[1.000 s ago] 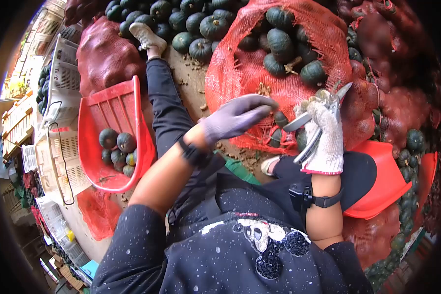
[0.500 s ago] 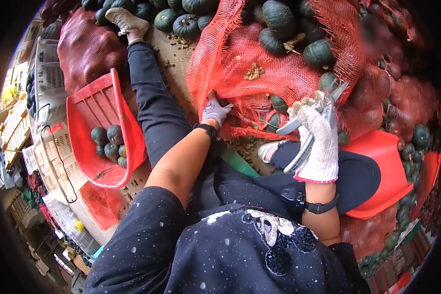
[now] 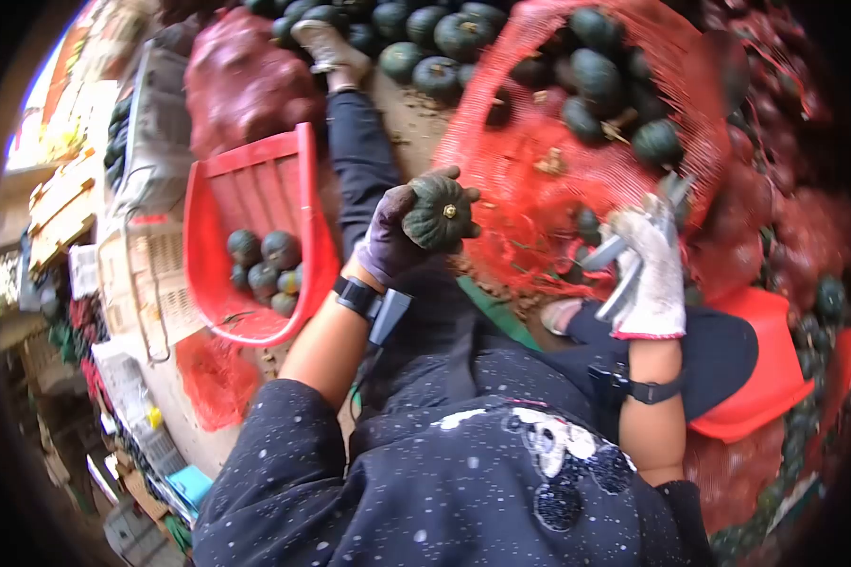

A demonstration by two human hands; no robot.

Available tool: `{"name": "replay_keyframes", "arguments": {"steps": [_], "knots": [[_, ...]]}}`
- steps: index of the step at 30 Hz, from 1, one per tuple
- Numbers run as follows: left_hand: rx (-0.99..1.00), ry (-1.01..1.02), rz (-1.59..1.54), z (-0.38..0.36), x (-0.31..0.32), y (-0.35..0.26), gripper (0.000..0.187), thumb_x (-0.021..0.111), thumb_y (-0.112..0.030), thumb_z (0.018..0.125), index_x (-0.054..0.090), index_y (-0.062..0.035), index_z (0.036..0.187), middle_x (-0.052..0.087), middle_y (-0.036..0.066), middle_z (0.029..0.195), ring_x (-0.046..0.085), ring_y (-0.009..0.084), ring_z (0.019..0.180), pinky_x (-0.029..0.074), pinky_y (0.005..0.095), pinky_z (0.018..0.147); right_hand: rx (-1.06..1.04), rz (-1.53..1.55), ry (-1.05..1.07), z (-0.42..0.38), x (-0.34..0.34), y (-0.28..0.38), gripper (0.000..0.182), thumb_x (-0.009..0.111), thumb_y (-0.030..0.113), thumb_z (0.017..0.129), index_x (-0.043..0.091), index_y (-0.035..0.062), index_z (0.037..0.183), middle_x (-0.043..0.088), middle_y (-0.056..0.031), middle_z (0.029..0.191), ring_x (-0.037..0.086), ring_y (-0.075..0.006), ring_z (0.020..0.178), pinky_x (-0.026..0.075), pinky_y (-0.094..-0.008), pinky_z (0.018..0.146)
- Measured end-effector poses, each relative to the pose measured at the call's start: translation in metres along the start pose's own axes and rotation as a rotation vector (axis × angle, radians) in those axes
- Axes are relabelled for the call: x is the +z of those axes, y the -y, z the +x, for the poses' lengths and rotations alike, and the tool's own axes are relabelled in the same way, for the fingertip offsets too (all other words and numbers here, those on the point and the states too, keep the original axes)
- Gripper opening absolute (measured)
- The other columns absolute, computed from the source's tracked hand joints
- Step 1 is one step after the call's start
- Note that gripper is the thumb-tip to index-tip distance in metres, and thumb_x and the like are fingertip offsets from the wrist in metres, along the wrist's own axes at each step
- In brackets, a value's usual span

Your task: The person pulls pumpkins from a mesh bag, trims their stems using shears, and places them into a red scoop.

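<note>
A small dark-green pumpkin (image 3: 437, 214) rests in my gloved left hand (image 3: 385, 236), its fingers wrapped round it and its pale stem spot turned up. Over on the right, my right hand (image 3: 654, 274) in a white glove grips grey pruning shears (image 3: 604, 253), whose blade end points up. Between and beyond my hands lies a red mesh bag (image 3: 515, 227), spread open, with several pumpkins (image 3: 596, 80) in it. To the left, a red scoop-shaped basket (image 3: 255, 165) contains several pumpkins (image 3: 281, 250).
A full red mesh sack (image 3: 246, 80) stands beyond the basket. More pumpkins (image 3: 435, 76) lie on the floor ahead. White plastic crates (image 3: 156, 123) line the left. A red plastic seat (image 3: 752, 364) and filled mesh sacks (image 3: 818, 231) are at the right.
My left hand has come up from the mesh bag's near edge and now holds a pumpkin. My right hand still grips the shears. The whole view has shifted rightward.
</note>
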State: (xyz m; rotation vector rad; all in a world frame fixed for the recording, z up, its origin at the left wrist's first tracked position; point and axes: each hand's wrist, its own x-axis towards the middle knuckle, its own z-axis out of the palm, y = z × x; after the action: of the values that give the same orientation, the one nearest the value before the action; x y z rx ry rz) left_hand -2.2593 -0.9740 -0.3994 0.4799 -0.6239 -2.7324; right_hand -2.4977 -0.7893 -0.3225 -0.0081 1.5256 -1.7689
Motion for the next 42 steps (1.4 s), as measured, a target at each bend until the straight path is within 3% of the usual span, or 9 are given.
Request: {"name": "replay_keyframes", "arguments": {"steps": [6,14,19,20,23,26,33,39,42], "knots": [[0.167,-0.062,-0.396,-0.073,0.019,-0.001,0.082,0.05,-0.074,0.086,0.044,-0.0133,0.142,0.054,0.022,0.137,0.062,0.0415,0.111,0.052,0.0497,0.091,-0.203,-0.35,0.176,-0.017,0.014,-0.039,0.057,0.069,0.002,0.079,0.048,0.0103,0.132,0.055,0.0016,0.095,0.056,-0.0081,0.077,0.051,-0.0239,0.071],[0.072,-0.007,-0.383,-0.053,0.02,0.038,0.07,0.042,-0.068,0.094,0.06,-0.0061,0.121,0.062,0.021,0.122,0.063,0.0347,0.107,0.05,0.0436,0.092,-1.023,-1.35,0.657,-0.055,0.042,-0.059,0.045,0.069,0.019,0.081,0.054,0.0074,0.122,0.06,-0.0151,0.092,0.061,-0.0355,0.084,0.05,-0.0472,0.073],[-0.004,0.224,-0.558,-0.043,0.02,0.049,0.058,0.042,-0.062,0.098,0.06,-0.0073,0.092,0.061,0.011,0.096,0.059,0.0236,0.089,0.049,0.0368,0.089,-0.786,-1.626,0.75,-0.059,0.04,-0.062,0.04,0.068,0.033,0.086,0.057,0.0104,0.117,0.063,-0.0156,0.087,0.064,-0.0368,0.08,0.051,-0.0487,0.07],[-0.01,-0.057,-0.452,-0.046,0.021,0.052,0.057,0.041,-0.061,0.098,0.059,-0.0083,0.086,0.061,0.008,0.087,0.058,0.0216,0.08,0.05,0.0365,0.082,-0.699,-1.692,0.781,-0.061,0.041,-0.062,0.039,0.068,0.034,0.086,0.057,0.011,0.116,0.063,-0.0159,0.085,0.064,-0.0372,0.078,0.051,-0.049,0.069],[-0.051,0.011,-0.505,-0.053,0.025,0.051,0.054,0.043,-0.059,0.098,0.058,-0.0092,0.084,0.058,0.006,0.077,0.055,0.0208,0.069,0.048,0.0355,0.073,-0.598,-1.46,0.782,-0.078,0.039,-0.065,0.034,0.067,0.034,0.088,0.057,0.0117,0.112,0.065,-0.0175,0.084,0.065,-0.0389,0.076,0.052,-0.0495,0.069],[0.015,0.07,-0.399,-0.048,-0.005,0.056,0.048,0.055,-0.054,0.095,0.059,-0.0115,0.117,0.064,0.007,0.096,0.062,0.0226,0.084,0.05,0.0408,0.083,-0.376,-1.034,0.685,-0.078,0.03,-0.071,0.037,0.065,0.014,0.087,0.052,0.0098,0.122,0.062,-0.0084,0.086,0.064,-0.0242,0.073,0.054,-0.0395,0.068],[0.707,-0.361,-0.009,-0.18,-0.057,-0.04,0.053,0.056,-0.044,0.095,0.05,-0.0084,0.134,0.062,0.011,0.118,0.063,0.0262,0.102,0.052,0.0427,0.088,0.045,0.135,0.233,-0.029,0.004,0.023,0.051,0.066,0.002,0.085,0.046,0.0117,0.131,0.055,0.0001,0.094,0.058,-0.0131,0.078,0.051,-0.0371,0.083],[0.831,-1.21,0.178,-0.27,-0.096,-0.124,0.048,0.054,-0.044,0.095,0.051,-0.0131,0.131,0.053,0.007,0.133,0.051,0.0259,0.119,0.041,0.0426,0.1,-0.228,0.373,0.221,-0.022,-0.026,0.107,0.047,0.068,0.014,0.089,0.049,0.0087,0.133,0.06,-0.0076,0.104,0.062,-0.0258,0.096,0.047,-0.0545,0.098],[0.941,-1.063,0.918,-0.165,-0.031,-0.149,0.049,0.056,-0.035,0.097,0.048,-0.0106,0.139,0.041,0.005,0.146,0.043,0.0211,0.133,0.035,0.0394,0.11,-0.366,0.348,0.074,-0.01,-0.03,0.119,0.053,0.062,-0.001,0.087,0.043,0.0071,0.136,0.058,-0.0058,0.104,0.061,-0.0217,0.097,0.048,-0.0501,0.101]]}}
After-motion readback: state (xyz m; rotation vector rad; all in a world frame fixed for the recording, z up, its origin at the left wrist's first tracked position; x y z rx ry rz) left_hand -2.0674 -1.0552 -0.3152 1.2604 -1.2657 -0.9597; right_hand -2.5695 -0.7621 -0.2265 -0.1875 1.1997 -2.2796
